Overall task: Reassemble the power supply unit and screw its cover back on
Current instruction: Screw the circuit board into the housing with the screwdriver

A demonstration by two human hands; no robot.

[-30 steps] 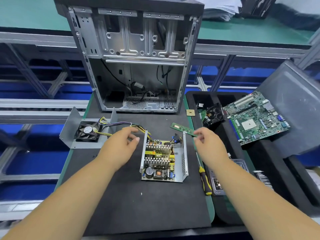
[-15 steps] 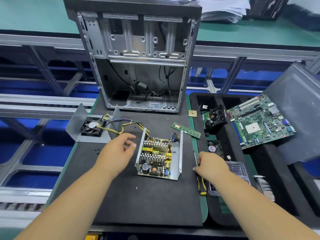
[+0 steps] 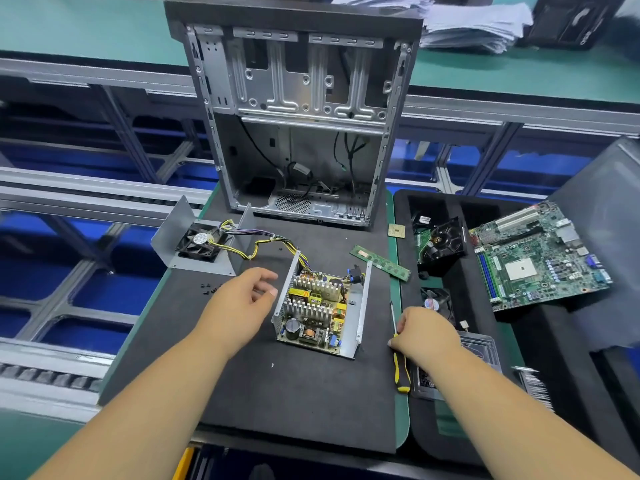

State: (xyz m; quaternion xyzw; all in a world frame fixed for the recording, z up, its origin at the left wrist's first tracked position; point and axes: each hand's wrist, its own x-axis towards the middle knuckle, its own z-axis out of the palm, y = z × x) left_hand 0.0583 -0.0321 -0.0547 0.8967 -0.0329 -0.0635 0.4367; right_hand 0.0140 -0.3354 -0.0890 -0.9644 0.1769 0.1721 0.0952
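Left grip hovers loosely curled; right grip curls downward

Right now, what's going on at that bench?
A person is partway through putting a power supply back together. The open power supply unit sits on the black mat, its circuit board exposed. The cover with the fan lies apart to the left, joined only by wires. The left hand hovers open beside the unit; the right hand is on the screwdriver. No screws are in yet.
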